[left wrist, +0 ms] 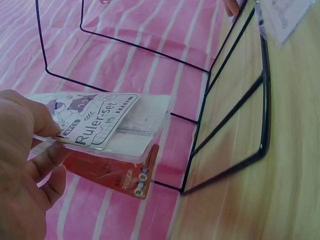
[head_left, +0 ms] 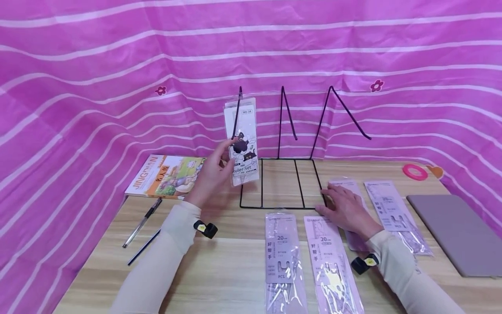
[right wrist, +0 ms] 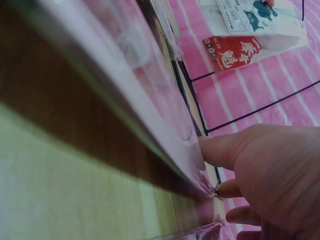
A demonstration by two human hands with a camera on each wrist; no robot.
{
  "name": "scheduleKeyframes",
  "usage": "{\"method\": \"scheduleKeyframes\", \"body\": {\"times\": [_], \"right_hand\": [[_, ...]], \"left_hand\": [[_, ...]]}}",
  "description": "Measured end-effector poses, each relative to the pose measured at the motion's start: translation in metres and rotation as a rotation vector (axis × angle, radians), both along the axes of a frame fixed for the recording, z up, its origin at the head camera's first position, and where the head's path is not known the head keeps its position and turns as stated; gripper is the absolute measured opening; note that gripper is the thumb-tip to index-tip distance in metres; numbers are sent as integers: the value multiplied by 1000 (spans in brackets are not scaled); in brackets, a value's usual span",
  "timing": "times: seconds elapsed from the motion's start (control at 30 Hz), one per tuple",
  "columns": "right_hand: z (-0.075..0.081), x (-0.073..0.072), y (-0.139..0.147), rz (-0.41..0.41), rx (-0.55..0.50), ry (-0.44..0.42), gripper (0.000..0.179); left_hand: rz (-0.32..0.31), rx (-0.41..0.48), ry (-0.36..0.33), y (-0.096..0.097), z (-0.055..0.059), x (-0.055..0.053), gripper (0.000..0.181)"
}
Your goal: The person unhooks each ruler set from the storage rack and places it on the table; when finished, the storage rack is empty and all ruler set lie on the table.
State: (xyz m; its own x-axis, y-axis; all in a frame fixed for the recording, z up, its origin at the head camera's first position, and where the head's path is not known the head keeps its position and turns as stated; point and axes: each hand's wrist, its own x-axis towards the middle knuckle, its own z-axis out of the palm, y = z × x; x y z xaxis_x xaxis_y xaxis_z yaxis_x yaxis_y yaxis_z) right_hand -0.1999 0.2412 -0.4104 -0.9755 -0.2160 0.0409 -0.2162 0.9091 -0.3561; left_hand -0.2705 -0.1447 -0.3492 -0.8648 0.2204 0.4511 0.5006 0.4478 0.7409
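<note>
My left hand [head_left: 213, 174] pinches a white ruler set [head_left: 245, 159] with black cats on its card, thumb on the front. This pack overlaps the left prong of a black wire rack [head_left: 282, 208]; in the left wrist view a red ruler pack [left wrist: 117, 172] shows just behind it. My right hand [head_left: 347, 207] is beside the rack's right front corner and grips the top end of a pink ruler set [head_left: 354, 242] in clear plastic. In the right wrist view that pink pack [right wrist: 145, 85] slants up off the table, thumb on its face.
Three more pink ruler sets lie nearby: one left [head_left: 281, 248], one in the middle [head_left: 325, 248], one right [head_left: 392, 209]. A grey flat notebook [head_left: 455, 231] and a pink ring [head_left: 415, 172] are farther right. Left are a book [head_left: 166, 176] and two pens [head_left: 141, 223]. Pink striped cloth [head_left: 251, 43] surrounds the table.
</note>
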Motion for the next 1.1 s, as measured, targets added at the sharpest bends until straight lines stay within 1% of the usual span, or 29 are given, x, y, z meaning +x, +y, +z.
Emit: {"method": "scheduleKeyframes", "body": {"times": [0.1, 0.17, 0.33, 0.53, 0.8, 1.0, 1.1], "right_hand": [[1, 1, 2, -12, 2, -10, 67], [1, 1, 2, -13, 0, -15, 68], [0, 1, 2, -10, 3, -13, 69], [1, 1, 2, -17, 0, -28, 69], [0, 1, 1, -14, 1, -13, 67], [0, 1, 0, -8, 3, -7, 66], [0, 1, -1, -8, 8, -5, 66]], "left_hand": [[-14, -32, -8, -5, 3, 6, 62], [-7, -51, -23, -8, 5, 11, 62], [-7, -55, -68, -17, 6, 26, 62], [-30, -63, -86, -26, 6, 45, 61], [-67, -72, -76, -33, 8, 66, 59], [-66, -87, -72, -36, 9, 81, 58], [-65, -87, -82, -38, 9, 88, 58]]}}
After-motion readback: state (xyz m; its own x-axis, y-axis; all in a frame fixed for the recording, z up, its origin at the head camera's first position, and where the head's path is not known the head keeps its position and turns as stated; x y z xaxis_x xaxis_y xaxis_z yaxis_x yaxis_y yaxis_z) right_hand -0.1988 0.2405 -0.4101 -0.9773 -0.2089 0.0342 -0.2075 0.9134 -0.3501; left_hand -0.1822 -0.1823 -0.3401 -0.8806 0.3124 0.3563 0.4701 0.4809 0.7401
